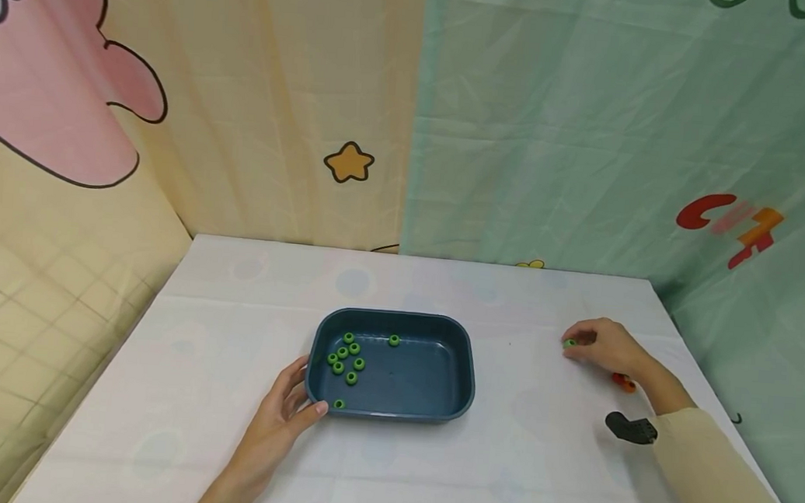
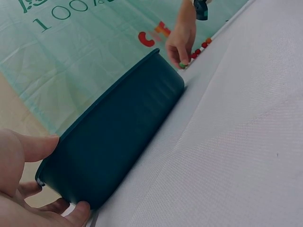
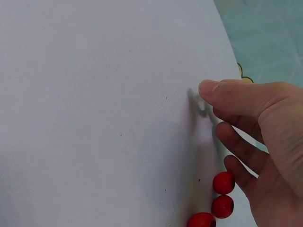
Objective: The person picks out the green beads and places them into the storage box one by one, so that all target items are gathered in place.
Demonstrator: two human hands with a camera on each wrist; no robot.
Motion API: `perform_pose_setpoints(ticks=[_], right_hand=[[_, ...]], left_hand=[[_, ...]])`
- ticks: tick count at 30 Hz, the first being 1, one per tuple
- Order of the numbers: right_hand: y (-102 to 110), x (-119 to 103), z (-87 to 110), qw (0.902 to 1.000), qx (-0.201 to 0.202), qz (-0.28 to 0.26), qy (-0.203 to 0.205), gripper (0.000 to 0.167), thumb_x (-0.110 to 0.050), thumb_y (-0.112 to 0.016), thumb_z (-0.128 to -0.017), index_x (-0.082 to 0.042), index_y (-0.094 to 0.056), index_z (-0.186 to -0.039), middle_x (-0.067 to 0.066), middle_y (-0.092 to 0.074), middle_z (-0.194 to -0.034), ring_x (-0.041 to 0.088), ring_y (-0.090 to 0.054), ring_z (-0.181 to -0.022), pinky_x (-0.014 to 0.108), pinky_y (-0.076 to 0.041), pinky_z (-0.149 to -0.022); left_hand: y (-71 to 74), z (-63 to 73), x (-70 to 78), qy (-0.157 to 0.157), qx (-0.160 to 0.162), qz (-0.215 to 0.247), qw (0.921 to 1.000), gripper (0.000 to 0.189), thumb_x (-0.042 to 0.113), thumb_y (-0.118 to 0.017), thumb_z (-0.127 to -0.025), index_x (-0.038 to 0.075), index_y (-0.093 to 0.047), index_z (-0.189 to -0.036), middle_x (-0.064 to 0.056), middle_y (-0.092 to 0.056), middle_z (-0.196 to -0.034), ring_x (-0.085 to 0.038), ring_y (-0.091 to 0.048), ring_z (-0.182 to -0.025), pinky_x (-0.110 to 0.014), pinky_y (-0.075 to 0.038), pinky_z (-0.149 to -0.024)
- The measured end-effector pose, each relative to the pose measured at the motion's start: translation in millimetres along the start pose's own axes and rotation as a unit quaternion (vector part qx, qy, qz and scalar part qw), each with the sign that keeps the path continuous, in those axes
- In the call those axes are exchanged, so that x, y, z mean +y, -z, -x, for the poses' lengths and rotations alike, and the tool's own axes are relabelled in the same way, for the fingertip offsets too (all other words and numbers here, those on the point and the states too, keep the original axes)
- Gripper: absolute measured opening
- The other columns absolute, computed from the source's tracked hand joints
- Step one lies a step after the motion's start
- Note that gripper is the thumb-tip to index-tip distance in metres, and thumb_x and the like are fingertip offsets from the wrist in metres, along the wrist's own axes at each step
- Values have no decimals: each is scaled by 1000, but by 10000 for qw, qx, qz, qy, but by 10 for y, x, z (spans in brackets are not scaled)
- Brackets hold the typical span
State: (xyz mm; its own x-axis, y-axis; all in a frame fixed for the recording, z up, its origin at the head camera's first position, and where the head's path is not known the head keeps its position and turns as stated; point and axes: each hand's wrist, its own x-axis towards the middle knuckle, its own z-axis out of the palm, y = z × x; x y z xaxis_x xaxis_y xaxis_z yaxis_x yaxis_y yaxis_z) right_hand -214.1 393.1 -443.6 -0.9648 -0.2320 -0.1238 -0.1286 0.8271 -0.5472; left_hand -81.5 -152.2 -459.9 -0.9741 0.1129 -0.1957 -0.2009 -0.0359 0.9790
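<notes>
A dark blue rectangular tray stands near the middle of the table. My left hand grips its left end, thumb at the rim and fingers round the side. Several green beads lie in it, mostly toward the left, with one apart near the back wall. To the right of the tray, my right hand pinches a green bead between thumb and fingertips, low over the table. Red beads rest beneath that hand; an orange one shows beside them in the left wrist view.
A white cloth covers the table. Behind it hang printed curtains, yellow on the left and green on the right. A black device is at the right wrist, by the beige sleeve.
</notes>
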Motion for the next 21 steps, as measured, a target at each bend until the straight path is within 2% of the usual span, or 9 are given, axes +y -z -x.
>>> perform_pose_setpoints(ticks=[4, 12, 16, 21], right_hand=[[-12, -67, -28, 10000, -32, -33, 32, 21, -19, -83, -89, -6, -77, -106, 7, -71, -106, 28, -61, -99, 47, -50, -87], [-83, -225, -124, 9989, -84, -79, 444, 19, -15, -82, -90, -5, -77, -105, 5, -72, -104, 25, -62, -97, 42, -52, -86], [-104, -320, -194, 9978, -169, -181, 623, 19, -13, -81, -90, -5, -77, -107, 4, -73, -103, 22, -63, -94, 38, -53, -82], [-94, -423, -246, 9967, -218, -280, 729, 21, -13, -81, -91, -4, -77, -109, 4, -73, -105, 22, -63, -96, 39, -53, -85]], left_hand=[[-1, -5, -7, 32, 2, -58, 10000, 80, 4, -73, -96, 19, -28, -161, -13, -32, -160, -34, -34, -147, -22, -48, -98], [-7, -5, -11, 57, 3, -59, 10000, 80, 4, -72, -96, 19, -28, -161, -12, -32, -160, -34, -34, -147, -23, -48, -99], [-7, 10, -1, -40, 6, -42, 10000, 80, 3, -72, -96, 17, -28, -161, -14, -32, -159, -36, -34, -147, -23, -49, -98], [-13, 10, 14, -184, 1, -39, 9998, 80, 3, -73, -96, 14, -28, -161, -17, -32, -159, -38, -34, -146, -22, -49, -97]])
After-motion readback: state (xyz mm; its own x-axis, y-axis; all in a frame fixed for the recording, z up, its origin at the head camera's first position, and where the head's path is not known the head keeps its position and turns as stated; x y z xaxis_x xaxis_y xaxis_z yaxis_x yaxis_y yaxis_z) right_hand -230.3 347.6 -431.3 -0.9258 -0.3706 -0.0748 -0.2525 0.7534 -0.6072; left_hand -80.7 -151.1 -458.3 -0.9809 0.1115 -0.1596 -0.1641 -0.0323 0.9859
